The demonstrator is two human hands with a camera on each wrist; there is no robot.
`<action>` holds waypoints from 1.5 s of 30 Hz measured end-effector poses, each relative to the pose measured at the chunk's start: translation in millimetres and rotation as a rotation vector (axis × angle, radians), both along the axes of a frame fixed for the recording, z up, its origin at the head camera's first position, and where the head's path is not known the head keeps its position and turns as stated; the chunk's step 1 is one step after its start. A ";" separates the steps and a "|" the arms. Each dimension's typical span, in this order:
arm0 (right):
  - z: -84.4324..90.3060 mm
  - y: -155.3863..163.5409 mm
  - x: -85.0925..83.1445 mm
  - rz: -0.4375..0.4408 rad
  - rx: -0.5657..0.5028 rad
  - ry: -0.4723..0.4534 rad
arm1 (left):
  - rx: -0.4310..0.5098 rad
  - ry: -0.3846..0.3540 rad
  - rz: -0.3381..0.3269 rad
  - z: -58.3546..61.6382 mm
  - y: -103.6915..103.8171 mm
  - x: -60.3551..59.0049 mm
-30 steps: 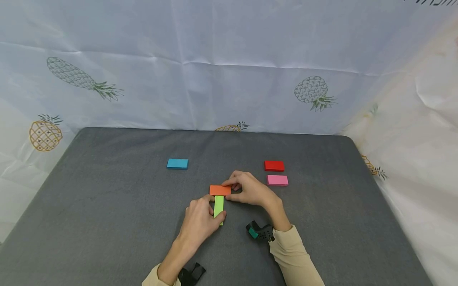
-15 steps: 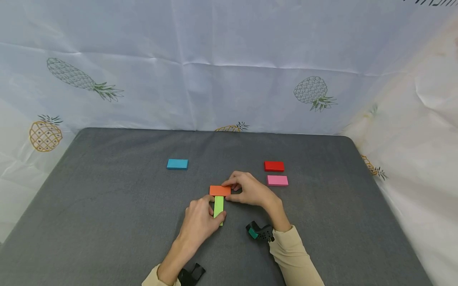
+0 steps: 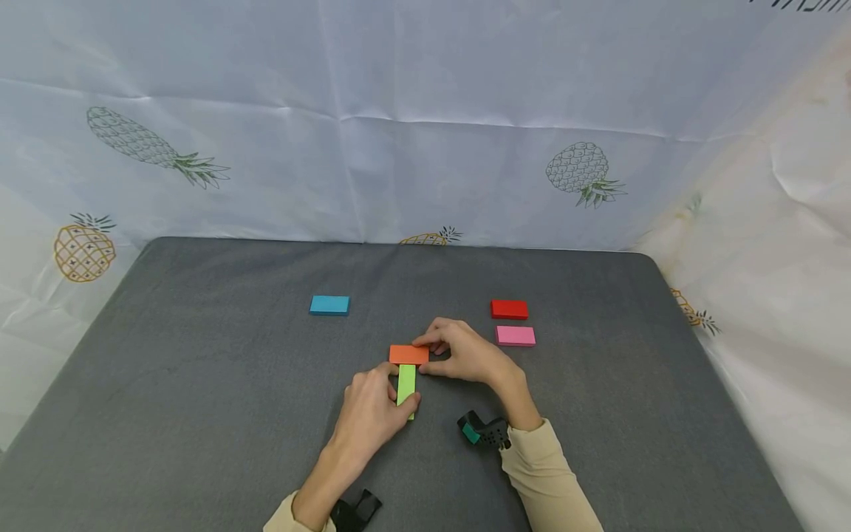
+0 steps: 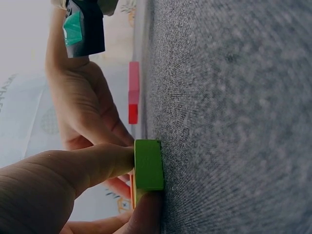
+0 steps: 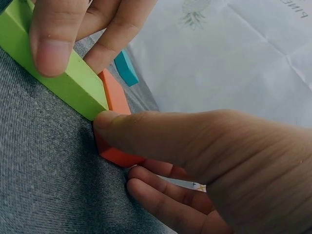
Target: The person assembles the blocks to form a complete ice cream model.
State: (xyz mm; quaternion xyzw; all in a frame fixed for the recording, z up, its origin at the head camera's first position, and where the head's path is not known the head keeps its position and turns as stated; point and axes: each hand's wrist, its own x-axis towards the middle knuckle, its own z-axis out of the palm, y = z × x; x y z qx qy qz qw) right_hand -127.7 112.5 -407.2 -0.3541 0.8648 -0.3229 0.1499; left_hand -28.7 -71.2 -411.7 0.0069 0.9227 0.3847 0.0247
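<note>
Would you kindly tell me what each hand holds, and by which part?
Left hand pinches the green rectangular block by its long sides; right hand grips the orange block's right end.

No legible text, label or number was found; dark lettering on backdrop sheet (image 3: pixel 798 4) was cut off, unreadable.

A grey cloth-covered table (image 3: pixel 199 414) fills the lower field of view. A creased white sheet (image 3: pixel 425 111) printed with pineapples hangs behind it as backdrop and continues along the right side. Lighting is even and diffuse.
</note>
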 end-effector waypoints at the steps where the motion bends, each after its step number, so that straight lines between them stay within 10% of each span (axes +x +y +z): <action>1: 0.0 0.0 0.1 0.001 -0.001 0.000 | -0.001 0.001 0.000 0.0 0.0 0.1; 38: 22.9 43.8 -4.0 -0.147 -0.060 -0.066 | 0.010 -0.007 -0.016 2.5 -2.2 0.5; 45: 26.7 58.4 -5.4 -0.192 -0.073 -0.050 | 0.041 0.111 -0.019 3.3 -13.6 -6.7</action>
